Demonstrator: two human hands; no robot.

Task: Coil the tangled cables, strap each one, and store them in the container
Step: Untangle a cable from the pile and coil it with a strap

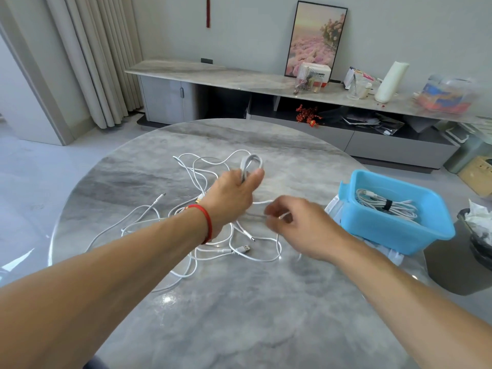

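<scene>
Loose white cables (186, 235) are seen spread in a tangle over the left and middle of the grey marbled surface (239, 315), with several plug ends lying free.

The left hand (234, 193) is raised over the tangle, back of the hand toward the camera, fingers and thumb curled round a part-wound coil (251, 163) whose loops stand up beyond the knuckles. A red cord (207, 222) is worn at that wrist.

From the coil a free run of the same cable passes rightward, roughly level, to the right hand (295, 222), which lies just beside and nearer the camera. This hand is blurred; a pinch on the strand is judged likely, though the fingertips cannot be made out clearly.

Key relation: the strand's long axis runs left–right between the hands, so the next loop is judged to be fed leftward onto the coil.

At far right, near the surface's edge, the blue container (394, 230) holds one strapped bundle (386, 206).
</scene>
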